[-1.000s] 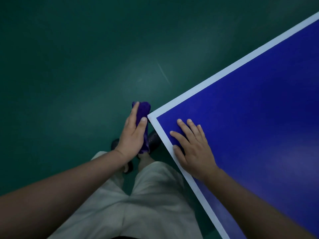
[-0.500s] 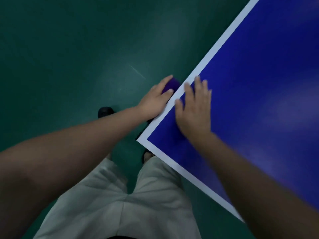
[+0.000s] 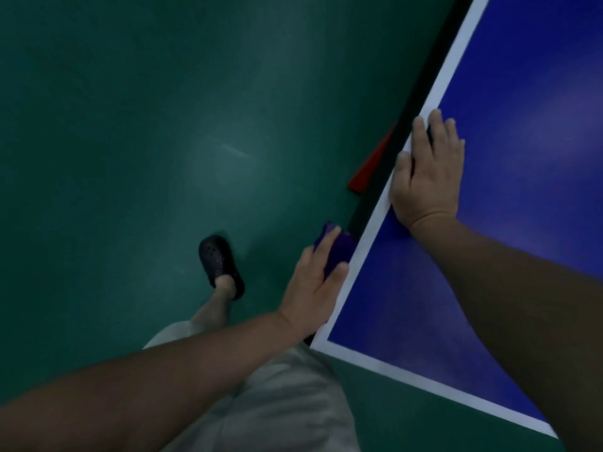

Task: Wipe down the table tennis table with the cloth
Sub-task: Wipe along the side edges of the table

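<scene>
Green floor point(image 3: 130, 125), blue table tennis table point(image 3: 522, 93): left hand point(image 3: 313, 285) grips bunched purple cloth point(image 3: 337, 252) against the table's left edge by the near corner, right hand point(image 3: 427, 177) flat, empty, on top; cloth likely soft, light, best held wadded.

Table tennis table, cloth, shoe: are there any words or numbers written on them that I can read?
No words, numbers or signs can be read anywhere here.
The table tennis table shows only plain blue with a white edge line.
The cloth in the left hand is plain purple.
The dark shoe has holes but no readable brand.
</scene>
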`<control>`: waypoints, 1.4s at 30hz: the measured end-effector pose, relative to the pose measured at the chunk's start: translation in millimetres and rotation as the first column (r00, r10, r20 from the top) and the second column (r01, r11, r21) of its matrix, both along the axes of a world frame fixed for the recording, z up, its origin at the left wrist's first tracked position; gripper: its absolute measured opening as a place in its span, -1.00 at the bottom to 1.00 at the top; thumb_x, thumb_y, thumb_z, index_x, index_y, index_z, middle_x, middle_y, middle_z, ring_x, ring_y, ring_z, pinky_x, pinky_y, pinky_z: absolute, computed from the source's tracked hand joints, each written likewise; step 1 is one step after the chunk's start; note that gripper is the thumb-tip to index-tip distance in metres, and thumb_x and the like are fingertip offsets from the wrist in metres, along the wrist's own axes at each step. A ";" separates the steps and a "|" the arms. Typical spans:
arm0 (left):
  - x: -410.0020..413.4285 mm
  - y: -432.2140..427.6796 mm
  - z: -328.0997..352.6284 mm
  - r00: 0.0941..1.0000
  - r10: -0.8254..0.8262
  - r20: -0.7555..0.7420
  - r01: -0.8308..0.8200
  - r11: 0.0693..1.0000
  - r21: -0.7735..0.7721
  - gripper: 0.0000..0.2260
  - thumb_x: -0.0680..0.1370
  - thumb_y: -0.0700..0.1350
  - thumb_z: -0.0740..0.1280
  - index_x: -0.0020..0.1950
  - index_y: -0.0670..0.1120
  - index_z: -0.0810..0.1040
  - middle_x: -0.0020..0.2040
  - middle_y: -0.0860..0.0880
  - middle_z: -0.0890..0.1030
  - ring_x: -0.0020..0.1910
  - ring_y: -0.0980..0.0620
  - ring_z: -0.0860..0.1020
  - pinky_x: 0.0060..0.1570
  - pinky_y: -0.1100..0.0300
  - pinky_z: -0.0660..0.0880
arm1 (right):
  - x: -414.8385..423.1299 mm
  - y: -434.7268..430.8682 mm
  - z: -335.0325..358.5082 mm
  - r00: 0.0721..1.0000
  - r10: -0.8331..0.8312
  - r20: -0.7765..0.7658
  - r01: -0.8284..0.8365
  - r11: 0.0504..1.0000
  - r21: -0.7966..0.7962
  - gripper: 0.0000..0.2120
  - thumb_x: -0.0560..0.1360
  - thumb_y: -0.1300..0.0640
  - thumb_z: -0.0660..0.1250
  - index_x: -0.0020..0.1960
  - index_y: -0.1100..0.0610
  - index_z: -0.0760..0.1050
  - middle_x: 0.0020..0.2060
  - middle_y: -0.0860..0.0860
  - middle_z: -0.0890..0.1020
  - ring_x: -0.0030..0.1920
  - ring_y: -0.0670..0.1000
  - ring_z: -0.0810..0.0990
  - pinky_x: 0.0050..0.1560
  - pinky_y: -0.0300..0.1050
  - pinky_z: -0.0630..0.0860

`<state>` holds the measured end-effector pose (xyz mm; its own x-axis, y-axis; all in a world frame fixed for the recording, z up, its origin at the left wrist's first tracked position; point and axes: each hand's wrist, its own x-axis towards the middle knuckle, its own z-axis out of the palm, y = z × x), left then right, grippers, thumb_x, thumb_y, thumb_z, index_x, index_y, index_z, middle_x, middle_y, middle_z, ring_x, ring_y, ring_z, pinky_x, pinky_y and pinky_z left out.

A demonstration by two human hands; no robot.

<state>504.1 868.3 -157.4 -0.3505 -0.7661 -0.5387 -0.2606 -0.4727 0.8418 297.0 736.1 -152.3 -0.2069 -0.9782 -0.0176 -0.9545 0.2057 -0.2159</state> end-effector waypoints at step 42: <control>-69.3 -156.7 -8.0 0.994 -0.107 -0.030 0.103 0.990 -0.094 -0.52 0.65 0.28 0.11 0.56 0.38 0.07 0.41 0.43 0.25 0.42 0.35 0.29 0.28 0.54 0.22 | -7.3 -6.8 12.0 0.977 -0.035 0.209 0.035 0.999 0.003 -0.51 0.63 0.07 0.19 0.53 0.20 0.31 0.55 0.12 0.31 0.59 0.14 0.19 0.57 0.22 0.11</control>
